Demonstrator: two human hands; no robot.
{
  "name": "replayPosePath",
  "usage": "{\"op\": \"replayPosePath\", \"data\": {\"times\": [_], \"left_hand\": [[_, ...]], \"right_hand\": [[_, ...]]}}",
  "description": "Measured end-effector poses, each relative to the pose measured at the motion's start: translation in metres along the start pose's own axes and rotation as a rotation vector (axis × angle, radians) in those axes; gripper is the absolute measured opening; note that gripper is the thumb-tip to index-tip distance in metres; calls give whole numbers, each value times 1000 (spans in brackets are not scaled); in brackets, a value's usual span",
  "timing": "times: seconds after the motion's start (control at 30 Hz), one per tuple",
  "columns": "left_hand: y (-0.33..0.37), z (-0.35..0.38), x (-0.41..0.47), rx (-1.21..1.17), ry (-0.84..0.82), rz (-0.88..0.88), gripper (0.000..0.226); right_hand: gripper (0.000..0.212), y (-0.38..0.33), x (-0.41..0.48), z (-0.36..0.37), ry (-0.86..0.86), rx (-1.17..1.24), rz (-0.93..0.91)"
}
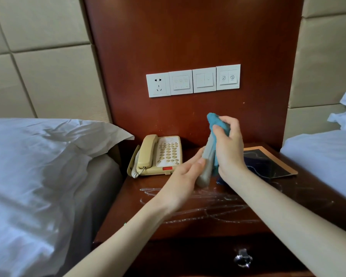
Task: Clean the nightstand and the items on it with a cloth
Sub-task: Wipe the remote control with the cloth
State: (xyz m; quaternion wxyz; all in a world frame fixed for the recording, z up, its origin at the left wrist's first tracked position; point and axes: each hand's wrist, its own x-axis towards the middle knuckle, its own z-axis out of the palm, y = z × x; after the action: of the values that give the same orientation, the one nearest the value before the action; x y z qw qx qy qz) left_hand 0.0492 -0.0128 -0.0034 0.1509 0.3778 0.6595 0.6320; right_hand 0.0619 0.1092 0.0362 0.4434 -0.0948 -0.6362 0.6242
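Note:
My left hand [185, 176] holds a long grey remote control [206, 164] by its lower half, tilted upright above the dark wooden nightstand [188, 226]. My right hand [229, 144] grips a blue cloth [216, 121] wrapped around the remote's upper end. A beige telephone [158, 154] sits at the back left of the nightstand top. At the back right lies a dark card with an orange border [268, 162]. Wet smears streak the nightstand's front surface.
Beds with white pillows and sheets flank the nightstand on the left [38, 166] and right [328, 156]. A row of white wall switches and a socket [193, 80] sits on the wooden panel behind. A metal drawer handle [243, 257] hangs below the front edge.

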Motion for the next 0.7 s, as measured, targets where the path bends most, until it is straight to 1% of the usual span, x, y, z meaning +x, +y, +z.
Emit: {"op": "replayPosePath", "data": {"times": [0.13, 0.23, 0.27, 0.4, 0.53, 0.6, 0.7], "left_hand": [[-4, 2, -2, 227, 36, 78, 41], [2, 4, 5, 384, 140, 135, 46], [6, 5, 7, 400, 182, 146, 46], [14, 9, 13, 273, 275, 149, 43], [14, 6, 9, 224, 259, 144, 45], [14, 4, 5, 176, 226, 145, 45], [13, 2, 4, 273, 232, 169, 46]], "right_hand": [[19, -1, -6, 2, 13, 180, 241], [24, 0, -18, 7, -7, 286, 399], [26, 1, -23, 10, -20, 322, 435], [28, 2, -32, 18, -55, 393, 429], [29, -1, -25, 13, -93, 427, 501], [34, -3, -20, 7, -152, 432, 572], [43, -2, -16, 2, -216, 488, 607]]}}
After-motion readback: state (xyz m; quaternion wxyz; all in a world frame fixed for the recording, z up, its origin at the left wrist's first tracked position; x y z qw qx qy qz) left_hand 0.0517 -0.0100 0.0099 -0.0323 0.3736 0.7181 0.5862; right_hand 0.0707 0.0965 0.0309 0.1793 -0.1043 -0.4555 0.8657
